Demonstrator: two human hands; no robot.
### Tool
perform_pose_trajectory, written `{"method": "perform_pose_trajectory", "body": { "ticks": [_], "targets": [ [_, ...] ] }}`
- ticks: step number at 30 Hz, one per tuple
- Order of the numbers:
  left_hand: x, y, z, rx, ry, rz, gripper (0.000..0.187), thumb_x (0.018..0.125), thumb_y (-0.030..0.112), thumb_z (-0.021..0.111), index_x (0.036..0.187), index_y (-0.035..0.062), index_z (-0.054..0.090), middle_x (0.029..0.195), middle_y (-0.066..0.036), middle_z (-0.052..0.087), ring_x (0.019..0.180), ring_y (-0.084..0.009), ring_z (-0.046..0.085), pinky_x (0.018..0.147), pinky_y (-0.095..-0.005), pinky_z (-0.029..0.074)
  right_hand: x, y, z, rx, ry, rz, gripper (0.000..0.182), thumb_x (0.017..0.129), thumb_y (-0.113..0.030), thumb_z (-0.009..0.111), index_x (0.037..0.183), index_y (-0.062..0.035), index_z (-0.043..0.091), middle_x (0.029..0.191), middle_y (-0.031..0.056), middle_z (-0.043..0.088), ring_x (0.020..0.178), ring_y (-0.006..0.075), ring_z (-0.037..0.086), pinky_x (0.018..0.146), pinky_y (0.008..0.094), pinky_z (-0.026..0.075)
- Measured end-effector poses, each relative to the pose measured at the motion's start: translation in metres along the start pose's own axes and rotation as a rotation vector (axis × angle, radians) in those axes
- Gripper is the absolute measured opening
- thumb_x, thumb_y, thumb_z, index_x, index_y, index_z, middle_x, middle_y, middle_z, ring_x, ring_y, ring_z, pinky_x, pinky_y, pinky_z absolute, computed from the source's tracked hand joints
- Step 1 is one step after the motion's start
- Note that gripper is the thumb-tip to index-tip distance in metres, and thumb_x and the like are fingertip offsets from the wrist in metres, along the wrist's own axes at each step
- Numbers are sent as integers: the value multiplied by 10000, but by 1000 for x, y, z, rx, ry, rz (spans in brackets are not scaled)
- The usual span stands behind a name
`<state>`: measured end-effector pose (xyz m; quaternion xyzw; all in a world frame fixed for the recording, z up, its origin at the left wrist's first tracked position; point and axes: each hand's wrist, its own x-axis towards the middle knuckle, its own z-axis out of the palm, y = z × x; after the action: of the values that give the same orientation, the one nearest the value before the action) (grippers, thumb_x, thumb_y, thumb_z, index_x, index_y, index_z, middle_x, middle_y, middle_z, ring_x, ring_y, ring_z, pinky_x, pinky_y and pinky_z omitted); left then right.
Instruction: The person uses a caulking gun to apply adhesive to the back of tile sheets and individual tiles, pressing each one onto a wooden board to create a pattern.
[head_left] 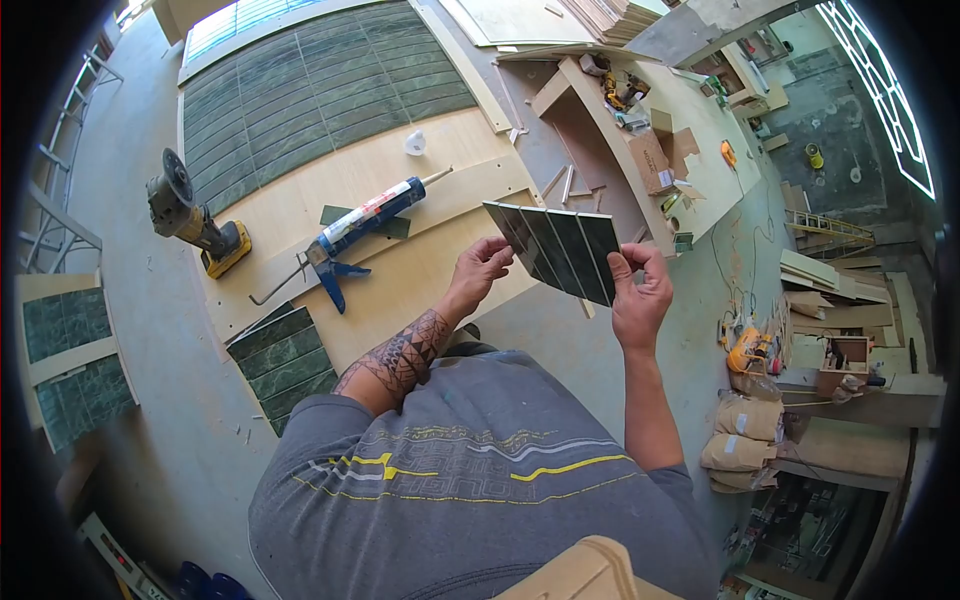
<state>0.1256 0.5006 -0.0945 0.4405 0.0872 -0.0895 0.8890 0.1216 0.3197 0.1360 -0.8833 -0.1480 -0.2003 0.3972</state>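
Both hands up gripping a dark green tile sheet (556, 248): left hand (478, 270) pinches its left edge, right hand (638, 292) its right; caulking gun (362, 232) lies further left.

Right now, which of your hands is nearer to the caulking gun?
Left. The left hand grips the tile piece's edge, just right of the caulking gun on the board. The right hand holds the far edge, farther away.

Both hands, left (482, 268) and right (638, 292), hold dark tile sheet (556, 248) above plywood board (420, 280); caulking gun (350, 235) lies nearby
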Motion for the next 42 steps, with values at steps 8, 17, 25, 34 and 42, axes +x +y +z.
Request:
{"method": "perform_pose_trajectory", "body": {
  "ticks": [8, 17, 25, 34, 42],
  "targets": [
    [17, -18, -4, 179, -40, 23, 180, 1029, 236, 718, 1034, 82, 625, 892, 55, 613, 829, -61, 532, 768, -246, 466, -32, 74, -3, 19, 147, 307, 214, 977, -185, 782, 1029, 2, 690, 874, 16, 670, 805, 120, 593, 775, 280, 506],
    [100, 53, -7, 1213, -11, -208, 311, 1016, 330, 687, 1062, 24, 672, 867, -76, 657, 834, -180, 612, 770, -339, 494, -130, 225, 97, 775, 289, 1205, 215, 1020, -204, 724, 1123, -16, 700, 965, 0, 682, 867, 98, 580, 803, 262, 483],
    [161, 42, -11, 1580, -13, -229, 298, 985, 304, 693, 1043, 12, 694, 1034, -223, 737, 1038, -364, 698, 898, -439, 535, -135, 246, 144, 903, 145, 1468, 174, 1035, -237, 699, 1054, -64, 701, 878, -32, 629, 796, 95, 534, 746, 266, 450],
    [175, 31, -8, 1632, 28, -200, 287, 986, 304, 688, 1040, 23, 692, 1051, -209, 735, 1067, -361, 689, 917, -442, 529, -143, 277, 159, 996, 135, 1448, 176, 1036, -255, 696, 1003, -82, 691, 853, -46, 608, 805, 91, 508, 774, 267, 426],
    [177, 30, 3, 1676, 86, -210, 293, 980, 280, 673, 1074, 4, 697, 1069, -231, 728, 1076, -385, 684, 933, -471, 525, -146, 280, 169, 969, 143, 1473, 182, 1029, -253, 708, 982, -77, 700, 860, -43, 626, 793, 95, 519, 768, 273, 433]
  ]
}}
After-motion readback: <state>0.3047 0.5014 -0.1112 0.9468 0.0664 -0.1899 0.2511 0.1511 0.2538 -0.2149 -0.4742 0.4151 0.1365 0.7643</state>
